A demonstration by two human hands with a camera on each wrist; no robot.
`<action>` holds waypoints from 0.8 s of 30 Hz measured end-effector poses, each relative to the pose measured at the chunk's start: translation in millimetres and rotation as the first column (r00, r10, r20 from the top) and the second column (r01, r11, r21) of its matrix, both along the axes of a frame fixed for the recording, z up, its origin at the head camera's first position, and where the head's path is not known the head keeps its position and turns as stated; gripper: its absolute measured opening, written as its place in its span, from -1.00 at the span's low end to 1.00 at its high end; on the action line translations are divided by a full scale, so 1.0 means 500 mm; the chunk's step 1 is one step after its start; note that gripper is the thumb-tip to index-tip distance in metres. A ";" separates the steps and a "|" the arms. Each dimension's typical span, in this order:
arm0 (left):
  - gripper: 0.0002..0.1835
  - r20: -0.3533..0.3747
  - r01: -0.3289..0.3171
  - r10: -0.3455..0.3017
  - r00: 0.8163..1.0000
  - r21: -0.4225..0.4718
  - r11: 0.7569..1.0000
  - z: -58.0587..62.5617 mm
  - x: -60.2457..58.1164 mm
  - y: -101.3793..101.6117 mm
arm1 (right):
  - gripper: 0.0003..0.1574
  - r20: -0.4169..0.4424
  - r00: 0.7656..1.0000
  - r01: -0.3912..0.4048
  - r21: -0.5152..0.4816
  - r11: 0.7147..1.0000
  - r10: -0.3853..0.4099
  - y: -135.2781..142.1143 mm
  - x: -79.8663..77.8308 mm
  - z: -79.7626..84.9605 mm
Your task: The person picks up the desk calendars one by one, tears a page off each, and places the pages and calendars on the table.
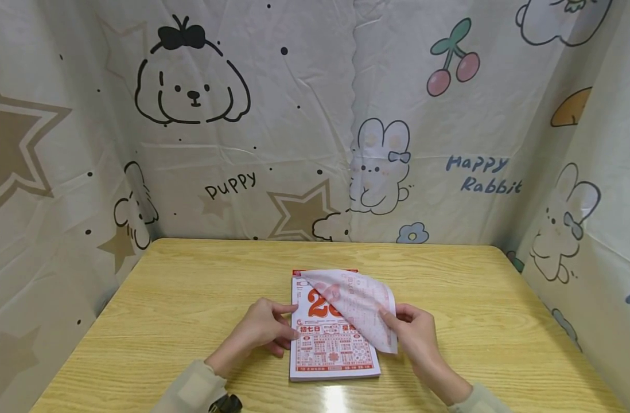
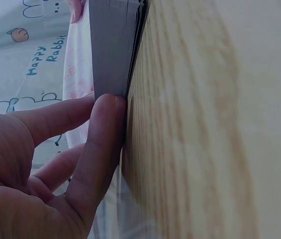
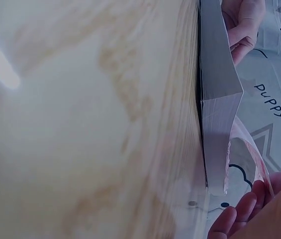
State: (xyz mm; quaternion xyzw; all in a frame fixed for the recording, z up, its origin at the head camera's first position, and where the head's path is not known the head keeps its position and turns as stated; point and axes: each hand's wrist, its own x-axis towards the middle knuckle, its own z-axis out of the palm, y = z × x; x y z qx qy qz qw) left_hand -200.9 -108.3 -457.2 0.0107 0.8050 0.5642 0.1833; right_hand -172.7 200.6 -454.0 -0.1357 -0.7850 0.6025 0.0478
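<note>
A thick tear-off calendar (image 1: 333, 350) with red print lies on the table, a large red 2 showing on its sheet. Along its left edge my left hand (image 1: 265, 327) holds the block. In the left wrist view, a fingertip (image 2: 108, 112) presses the side of the stacked pages. My right hand (image 1: 418, 335) pinches the corner of a thin calendar page (image 1: 364, 304). This page curls up diagonally, its pale back showing, and covers the upper right of the sheet below. From the right wrist view, the page bows away from the block (image 3: 220, 104) toward my fingers (image 3: 244, 206).
The calendar rests on a yellow wood-grain table (image 1: 201, 275). Behind the table hangs a printed curtain (image 1: 304, 115) with cartoon animals, and more of it runs along both sides. A dark watch-like object (image 1: 225, 404) sits by the left sleeve (image 1: 196, 390).
</note>
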 end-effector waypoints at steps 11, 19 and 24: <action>-0.27 -0.010 0.005 -0.005 1.000 0.012 1.000 -0.002 0.000 -0.002 | -0.67 0.004 1.000 0.001 -0.008 1.000 -0.001 -0.001 -0.003 0.000; -0.26 -0.011 0.007 -0.007 1.000 0.017 1.000 -0.002 -0.001 -0.003 | -0.42 0.077 0.997 -0.026 -0.080 0.996 0.032 0.004 -0.026 0.003; -0.26 -0.010 0.009 -0.009 1.000 0.018 1.000 -0.001 0.001 -0.003 | -0.37 0.106 0.993 -0.040 -0.075 0.996 0.048 0.007 -0.045 0.006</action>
